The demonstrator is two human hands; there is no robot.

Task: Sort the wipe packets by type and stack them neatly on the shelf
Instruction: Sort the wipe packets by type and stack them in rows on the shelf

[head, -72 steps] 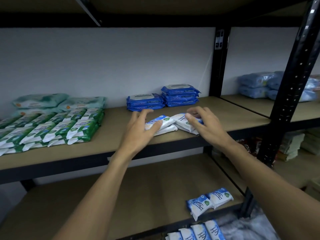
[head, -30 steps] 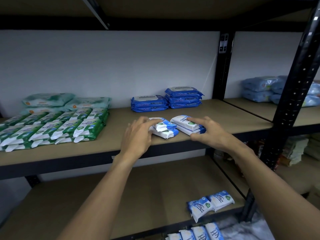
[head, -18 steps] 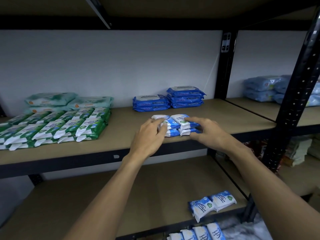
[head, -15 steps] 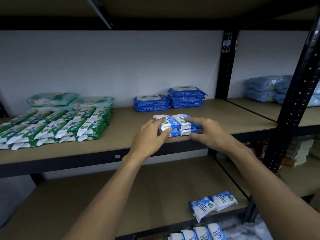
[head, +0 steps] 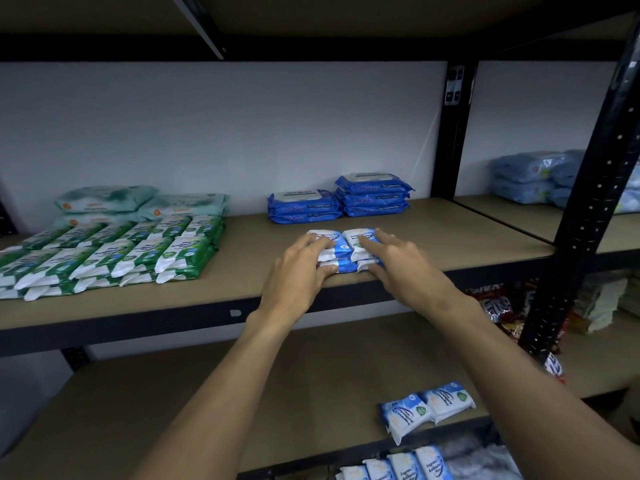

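Note:
Two short stacks of small blue-and-white wipe packets [head: 344, 249] stand side by side near the front of the middle shelf [head: 242, 289]. My left hand [head: 301, 268] holds the left stack, fingers on top and thumb at its front. My right hand [head: 398, 263] holds the right stack the same way. Behind them sit dark blue packets [head: 337, 199] in two piles. Green-and-white packets [head: 110, 252] lie in rows at the left, with pale green packs [head: 138, 204] behind. Two more blue-and-white packets [head: 426, 407] lie on the lower shelf.
A black upright post [head: 588, 209] stands at the right, with another at the back [head: 453, 129]. Light blue packs [head: 533, 178] sit on the neighbouring shelf. Several blue-and-white packets [head: 398, 467] lie below the lower shelf. Snack bags [head: 495, 303] show at the lower right.
Both hands have pushed the two small stacks together, side by side and squared up; earlier they lay apart and askew. The view has drifted slightly.

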